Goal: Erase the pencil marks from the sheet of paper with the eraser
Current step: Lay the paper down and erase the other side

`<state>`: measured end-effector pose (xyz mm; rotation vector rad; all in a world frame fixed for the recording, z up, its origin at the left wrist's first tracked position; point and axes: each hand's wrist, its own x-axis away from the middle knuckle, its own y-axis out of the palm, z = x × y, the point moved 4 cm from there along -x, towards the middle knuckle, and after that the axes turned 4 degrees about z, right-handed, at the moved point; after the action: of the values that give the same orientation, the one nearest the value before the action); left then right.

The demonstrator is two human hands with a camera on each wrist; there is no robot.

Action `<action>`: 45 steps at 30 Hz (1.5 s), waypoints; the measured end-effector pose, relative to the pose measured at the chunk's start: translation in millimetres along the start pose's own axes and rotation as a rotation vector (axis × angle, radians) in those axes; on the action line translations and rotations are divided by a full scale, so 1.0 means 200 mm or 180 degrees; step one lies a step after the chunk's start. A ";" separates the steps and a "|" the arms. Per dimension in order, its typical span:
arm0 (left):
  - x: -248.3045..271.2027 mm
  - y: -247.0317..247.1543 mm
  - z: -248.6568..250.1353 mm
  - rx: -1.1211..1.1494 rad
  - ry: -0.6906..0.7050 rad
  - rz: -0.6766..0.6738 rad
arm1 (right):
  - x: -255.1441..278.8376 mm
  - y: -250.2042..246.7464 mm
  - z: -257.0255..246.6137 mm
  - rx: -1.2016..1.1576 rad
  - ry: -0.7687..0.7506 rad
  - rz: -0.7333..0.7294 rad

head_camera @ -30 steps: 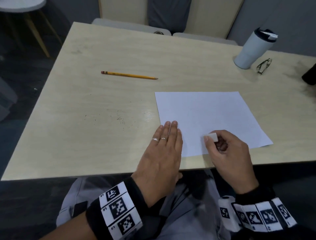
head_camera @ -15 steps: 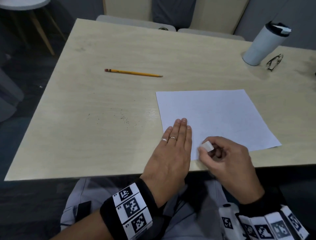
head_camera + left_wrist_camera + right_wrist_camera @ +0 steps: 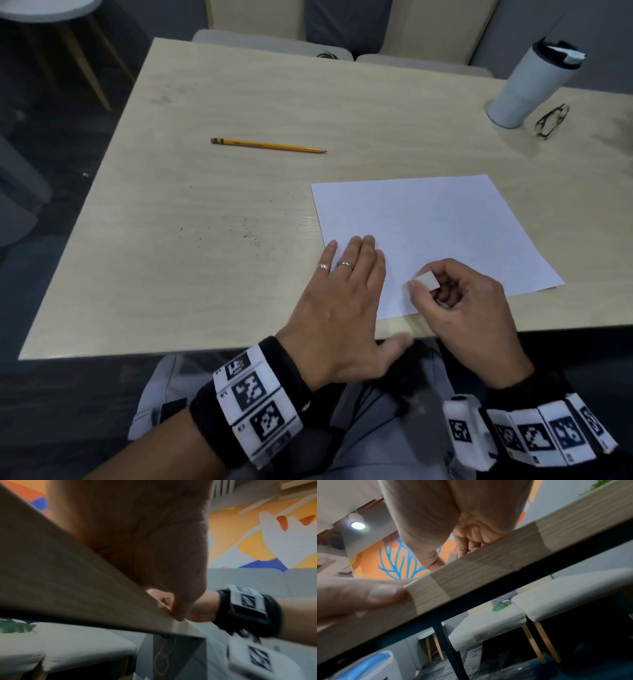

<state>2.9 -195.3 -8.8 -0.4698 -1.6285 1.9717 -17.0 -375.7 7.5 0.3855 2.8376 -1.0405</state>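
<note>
A white sheet of paper (image 3: 428, 226) lies flat on the light wooden table (image 3: 239, 212), near its front edge. My left hand (image 3: 346, 294) lies flat with straight fingers on the sheet's near left corner, thumb hanging past the table edge. My right hand (image 3: 455, 301) pinches a small white eraser (image 3: 427, 281) between thumb and fingers and holds it against the paper near its front edge. Any pencil marks on the sheet are too faint to make out. Both wrist views show only palms and the table edge (image 3: 488, 566) from below.
A yellow pencil (image 3: 269, 145) lies on the table beyond and left of the paper. A white tumbler (image 3: 531, 89) and a pair of glasses (image 3: 551, 120) stand at the far right. Dark eraser crumbs (image 3: 251, 236) speckle the table left of the sheet.
The right hand has slid the eraser back and forth a little over the paper's near edge. The left hand's fingers have spread slightly while it stays on the corner.
</note>
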 end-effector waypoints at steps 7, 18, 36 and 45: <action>-0.08 -0.12 -0.07 -0.0130 -0.0104 -0.0441 | -0.05 -0.01 0.04 -0.0073 0.0114 -0.0247; -0.27 -0.21 -0.20 -0.0901 0.0896 -0.0627 | -0.04 0.01 0.02 0.0365 -0.0361 0.0014; -0.34 -0.08 -0.18 -0.0578 0.0911 -0.1108 | -0.10 0.00 0.02 -0.0382 -0.0140 -0.0334; -0.36 -0.10 -0.19 -0.0418 0.0805 -0.1547 | -0.06 0.08 -0.08 0.0090 -0.0319 -0.0528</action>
<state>86.4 -206.8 -2.0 -0.3175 -1.5394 1.3977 -1.4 -355.7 12.6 0.0979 2.8063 -1.0958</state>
